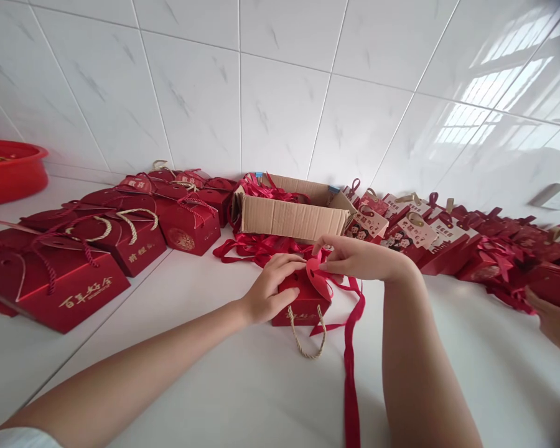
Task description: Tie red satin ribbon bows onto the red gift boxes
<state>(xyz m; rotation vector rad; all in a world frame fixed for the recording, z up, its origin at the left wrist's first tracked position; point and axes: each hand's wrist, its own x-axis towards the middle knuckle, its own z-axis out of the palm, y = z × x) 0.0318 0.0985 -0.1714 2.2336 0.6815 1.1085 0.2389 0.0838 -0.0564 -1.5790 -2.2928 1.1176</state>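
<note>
A small red gift box with a beige rope handle hanging down its front stands on the white table. My left hand rests on the box's left side and top, its fingers apart around it. Over the top right of the box, my right hand has its fingers closed at the red top flap; whether ribbon is also between them is hard to make out. A long red ribbon trails from beside the box toward the near edge of the view.
Behind the box stands an open cardboard carton with red ribbons. Larger red boxes line the left, near a red basin. Smaller red boxes fill the right, where another person's hand touches one. A tiled wall rises behind.
</note>
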